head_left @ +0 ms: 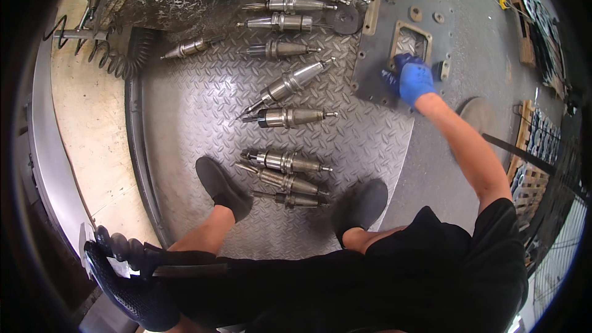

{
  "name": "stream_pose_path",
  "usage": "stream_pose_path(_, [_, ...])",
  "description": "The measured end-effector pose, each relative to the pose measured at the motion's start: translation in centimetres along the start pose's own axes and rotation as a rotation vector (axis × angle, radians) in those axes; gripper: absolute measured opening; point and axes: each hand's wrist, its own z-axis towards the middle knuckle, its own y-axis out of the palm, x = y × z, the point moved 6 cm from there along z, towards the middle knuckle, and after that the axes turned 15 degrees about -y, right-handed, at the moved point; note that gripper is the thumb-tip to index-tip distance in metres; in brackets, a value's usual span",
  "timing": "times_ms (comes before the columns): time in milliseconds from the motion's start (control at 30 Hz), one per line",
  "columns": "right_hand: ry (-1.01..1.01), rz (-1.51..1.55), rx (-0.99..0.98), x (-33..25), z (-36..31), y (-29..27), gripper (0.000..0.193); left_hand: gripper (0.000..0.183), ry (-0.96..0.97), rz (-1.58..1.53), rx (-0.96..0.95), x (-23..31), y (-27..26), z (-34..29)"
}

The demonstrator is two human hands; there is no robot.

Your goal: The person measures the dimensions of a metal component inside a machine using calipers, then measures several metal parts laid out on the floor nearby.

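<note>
View from above of a person standing on a diamond-plate floor (185,111). The right hand (414,81), in a blue glove, is closed on the edge of a flat grey metal plate (394,18) with a rectangular cut-out, which lies on the floor ahead. The left hand (132,283), in a dark textured glove, is curled around a dark handle (185,266) at lower left. Steel tool holders (290,117) lie loose on the floor in a row between the shoes (225,188) and the plate; no container holds them.
</note>
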Motion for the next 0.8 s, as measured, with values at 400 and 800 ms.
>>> stream_pose_path(400, [-0.223,0.039,-0.321,-11.1,-9.3,4.1,0.027,0.025,0.4,0.364,-0.035,2.3,1.8,-0.4])
stream_pose_path(800, [-0.195,0.331,-0.307,-11.2,-7.7,0.6,0.033,0.049,-0.779,-0.337,-0.432,-7.8,12.1,-4.8])
